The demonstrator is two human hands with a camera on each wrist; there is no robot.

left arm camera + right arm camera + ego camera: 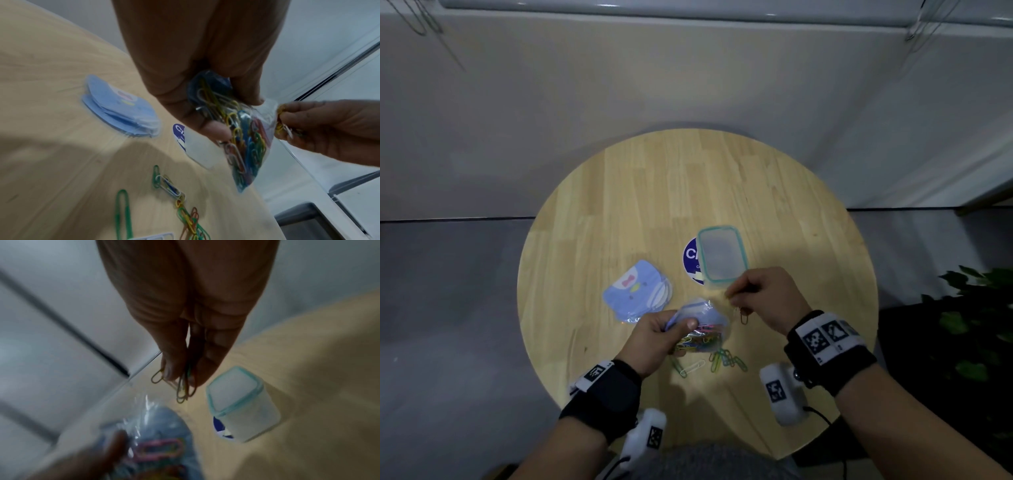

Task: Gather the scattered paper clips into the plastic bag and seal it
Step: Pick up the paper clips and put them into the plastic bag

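Note:
My left hand (661, 334) (205, 97) grips a clear plastic bag (703, 329) (246, 142) (156, 434) holding many coloured paper clips, lifted just above the round wooden table (619, 205). My right hand (760, 298) (185, 366) pinches a small bunch of paper clips (743, 317) (183, 389) (281, 126) right beside the bag's mouth. Several loose paper clips (722, 359) (180, 203) lie on the table under the bag, near the front edge.
An open clear box with a teal rim (720, 255) (240, 402) stands on a blue round sticker (691, 260) (179, 131) behind my right hand. A blue cartoon pouch stack (638, 291) (121, 107) lies to the left. A plant (976, 325) stands at right.

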